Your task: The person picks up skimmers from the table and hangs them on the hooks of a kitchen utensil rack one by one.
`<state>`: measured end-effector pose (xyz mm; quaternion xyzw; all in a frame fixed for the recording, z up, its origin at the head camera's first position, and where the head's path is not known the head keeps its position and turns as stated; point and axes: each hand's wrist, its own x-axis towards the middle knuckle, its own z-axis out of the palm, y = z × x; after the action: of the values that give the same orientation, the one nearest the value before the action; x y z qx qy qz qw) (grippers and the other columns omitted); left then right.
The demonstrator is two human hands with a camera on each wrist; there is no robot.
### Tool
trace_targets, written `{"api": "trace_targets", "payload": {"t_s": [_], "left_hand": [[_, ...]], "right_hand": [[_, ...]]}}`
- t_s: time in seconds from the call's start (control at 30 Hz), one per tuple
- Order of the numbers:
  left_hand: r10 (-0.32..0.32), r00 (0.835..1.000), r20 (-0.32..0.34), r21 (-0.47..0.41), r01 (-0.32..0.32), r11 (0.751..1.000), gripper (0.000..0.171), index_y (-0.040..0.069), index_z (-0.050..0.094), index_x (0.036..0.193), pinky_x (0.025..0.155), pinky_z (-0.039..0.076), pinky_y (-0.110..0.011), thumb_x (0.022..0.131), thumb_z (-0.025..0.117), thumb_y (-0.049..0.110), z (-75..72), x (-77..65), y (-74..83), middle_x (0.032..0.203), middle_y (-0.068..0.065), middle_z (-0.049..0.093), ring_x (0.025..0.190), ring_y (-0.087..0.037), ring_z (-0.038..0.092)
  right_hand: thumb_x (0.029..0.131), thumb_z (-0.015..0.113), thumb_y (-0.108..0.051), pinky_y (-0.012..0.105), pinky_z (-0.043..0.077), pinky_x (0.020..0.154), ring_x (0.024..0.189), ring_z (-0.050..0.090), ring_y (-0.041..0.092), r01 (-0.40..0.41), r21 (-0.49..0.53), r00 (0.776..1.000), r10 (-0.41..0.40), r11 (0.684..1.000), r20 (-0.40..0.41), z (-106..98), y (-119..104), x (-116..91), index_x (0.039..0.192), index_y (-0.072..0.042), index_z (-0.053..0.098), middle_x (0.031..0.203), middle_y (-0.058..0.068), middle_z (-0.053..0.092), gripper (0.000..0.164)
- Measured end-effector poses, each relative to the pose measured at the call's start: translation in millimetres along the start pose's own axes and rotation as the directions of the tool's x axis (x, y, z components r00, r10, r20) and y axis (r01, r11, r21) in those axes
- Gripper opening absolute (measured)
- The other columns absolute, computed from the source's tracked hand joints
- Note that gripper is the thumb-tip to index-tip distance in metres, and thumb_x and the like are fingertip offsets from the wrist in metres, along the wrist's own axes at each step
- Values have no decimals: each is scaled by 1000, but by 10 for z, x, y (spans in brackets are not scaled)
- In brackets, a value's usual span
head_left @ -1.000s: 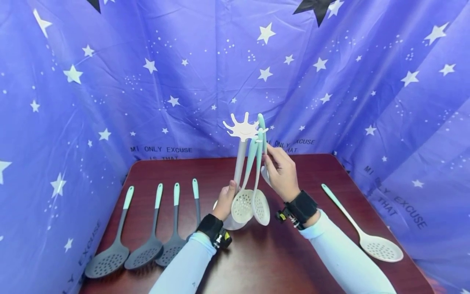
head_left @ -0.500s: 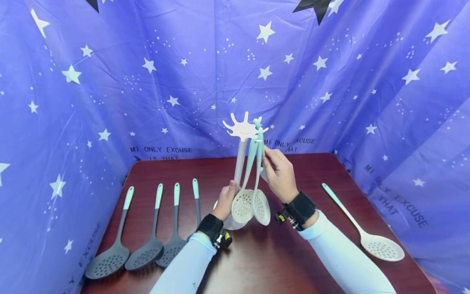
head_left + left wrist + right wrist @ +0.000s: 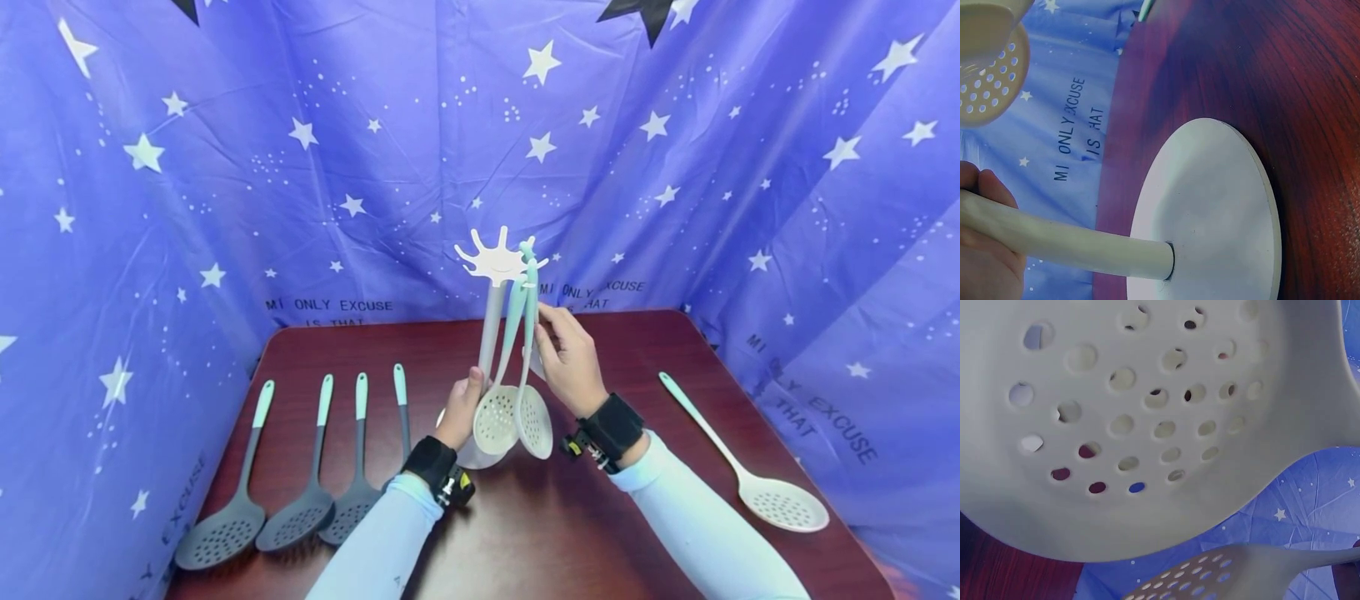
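A white utensil stand (image 3: 498, 265) with a star-like ring of hooks stands mid-table on its round base (image 3: 1210, 187). My left hand (image 3: 459, 414) grips its pole (image 3: 1066, 240). Two cream skimmers with mint handles, a left one (image 3: 496, 419) and a right one (image 3: 533, 423), hang from the hooks on the right side. Behind them, my right hand (image 3: 574, 363) pinches a third skimmer (image 3: 1244, 572) by its handle. That handle's mint top (image 3: 527, 249) is up at the hooks; much of this skimmer is hidden in the head view.
On the left of the dark red table (image 3: 600, 533) lie several grey skimmers (image 3: 221, 533) with mint handle ends, one partly behind the left arm. Another cream skimmer (image 3: 783, 504) lies at the right. A blue star-patterned curtain (image 3: 420, 167) surrounds the table.
The third skimmer's handle top has come down and left onto the hooks, and my right hand has shifted slightly left and down with it. The left hand keeps its grip on the pole.
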<state>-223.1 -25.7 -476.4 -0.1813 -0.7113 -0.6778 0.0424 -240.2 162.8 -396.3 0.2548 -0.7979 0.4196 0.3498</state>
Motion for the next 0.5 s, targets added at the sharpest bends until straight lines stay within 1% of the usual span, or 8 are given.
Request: {"api": "trace_targets", "payload": {"t_s": [0.13, 0.23, 0.4, 0.5], "left_hand": [[0, 1000, 5, 5, 0, 1000, 91, 1, 57, 78, 66, 43, -24, 91, 20, 84, 1, 2, 8, 64, 5, 48, 61, -7, 47], [0, 1000, 13, 3, 0, 1000, 91, 1, 55, 78, 66, 43, -24, 91, 20, 84, 1, -1, 13, 64, 5, 47, 61, -6, 46], [3, 1000, 4, 0, -3, 1000, 84, 4, 54, 76, 66, 42, -24, 95, 22, 80, 6, -11, 26, 65, 5, 47, 61, -7, 46], [-2, 1000, -2, -3, 2, 1000, 82, 5, 55, 75, 65, 42, -23, 96, 22, 78, 9, -18, 44, 64, 4, 47, 61, -8, 46]], "right_hand": [[101, 62, 2, 26, 56, 72, 88, 67, 19, -13, -7, 1000, 13, 1000, 16, 2, -11, -17, 132, -4, 65, 107, 10, 68, 32], [101, 63, 1, 27, 57, 73, 89, 68, 20, -20, -7, 999, 20, 1000, 25, -1, -14, -43, 131, -3, 65, 107, 10, 68, 31], [101, 64, 0, 23, 57, 75, 91, 69, 20, -25, 7, 999, 24, 1000, 42, -3, -19, -79, 130, -2, 65, 109, 9, 67, 29], [99, 66, 2, 22, 56, 76, 90, 68, 20, -14, 4, 999, 14, 1000, 39, -1, -16, -92, 128, -2, 65, 108, 9, 67, 29]]}}
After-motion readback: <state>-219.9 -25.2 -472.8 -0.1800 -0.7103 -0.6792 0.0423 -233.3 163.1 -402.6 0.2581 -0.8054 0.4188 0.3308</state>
